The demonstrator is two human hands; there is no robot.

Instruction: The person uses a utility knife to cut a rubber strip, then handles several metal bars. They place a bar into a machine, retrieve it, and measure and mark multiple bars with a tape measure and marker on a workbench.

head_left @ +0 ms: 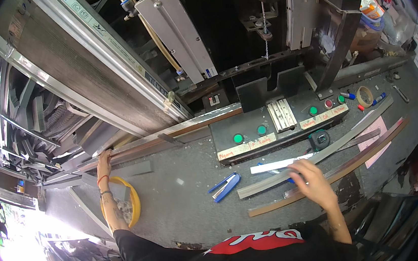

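Observation:
My left hand (105, 159) is closed on a long brown profile strip (189, 125) that runs along the back edge of the bench. Its forearm passes over a yellow-rimmed round tub (136, 202). My right hand (314, 183) is over several loose strips, its fingers curved and apart, and nothing shows in its grasp. Beneath and beside it lie a long grey strip (264, 186), a brown strip (268, 208) and a short white strip (272, 165). Something blue shows partly under the fingers. A blue stapler (224, 186) rests to the left of these strips.
A control box (228, 141) with green and red buttons stands behind the strips, a black tape measure (319, 140) against it. A drill bit (265, 29) hangs above. Farther right are a tape roll (364, 97) and a wrench (401, 94). Offcuts (42, 113) pile up at left.

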